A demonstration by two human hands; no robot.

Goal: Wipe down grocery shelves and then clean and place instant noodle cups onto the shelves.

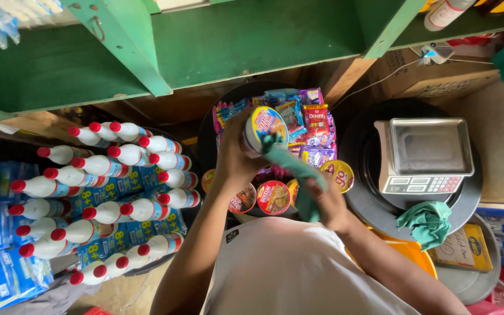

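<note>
Head view looks straight down on a person in a white shirt before green shelves. Left hand point(234, 157) has its grip closed around a cup of instant noodles point(263, 129), lifted above a black round tray point(208, 137) stacked with bright snack packets point(313, 128) and more noodle cups point(273, 197). Right hand point(328, 204) is closed on a green cloth point(296, 172), whose end lies against the held cup's lid. Left of the tray stand white bottles with red caps point(118, 192). To the right, a digital scale with a metal pan point(427, 154) sits on a second black tray, another green cloth point(428, 223) crumpled beside it.
</note>
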